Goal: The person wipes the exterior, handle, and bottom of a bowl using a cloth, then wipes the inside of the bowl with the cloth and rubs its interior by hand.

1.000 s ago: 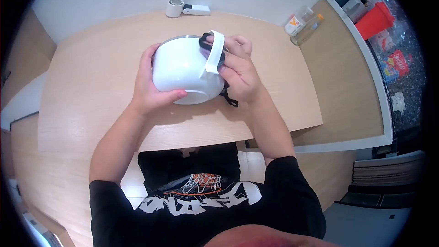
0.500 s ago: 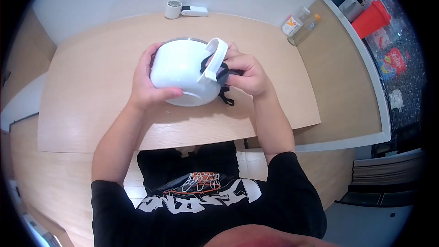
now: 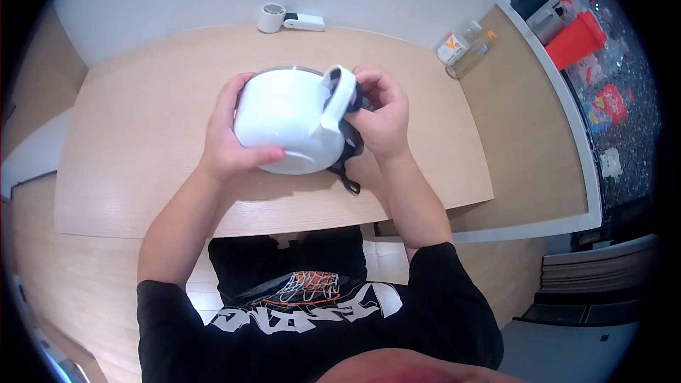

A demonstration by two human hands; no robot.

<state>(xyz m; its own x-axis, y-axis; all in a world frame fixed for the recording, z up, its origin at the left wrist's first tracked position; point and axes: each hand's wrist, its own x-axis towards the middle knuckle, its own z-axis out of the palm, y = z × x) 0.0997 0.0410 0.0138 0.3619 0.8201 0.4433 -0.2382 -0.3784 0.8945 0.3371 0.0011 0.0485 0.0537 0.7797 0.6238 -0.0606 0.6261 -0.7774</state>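
A white pot point(image 3: 280, 117) is held tilted above the wooden table, its metal rim facing away from me and its base toward me. My left hand point(image 3: 230, 131) wraps round the pot's left side, with the thumb lying near the base. On the pot's right side is a white loop handle point(image 3: 339, 103). Just right of that handle, my right hand point(image 3: 383, 110) pinches a dark cloth-like item point(image 3: 352, 142). Part of this item is behind the handle, and a black strap end hangs below it beside the pot.
At the table's point(image 3: 142, 149) back edge are a white cylinder point(image 3: 271, 18) and a small white device point(image 3: 305, 22). Two bottles point(image 3: 454, 47) point(image 3: 474, 55) stand at the back right. Beyond the right partition are a red container point(image 3: 576, 40) and packets point(image 3: 610, 105).
The dark item has shifted from inside the handle loop to its right side, and its strap hangs lower. My right hand has moved slightly with it. The pot sits a little lower in view.
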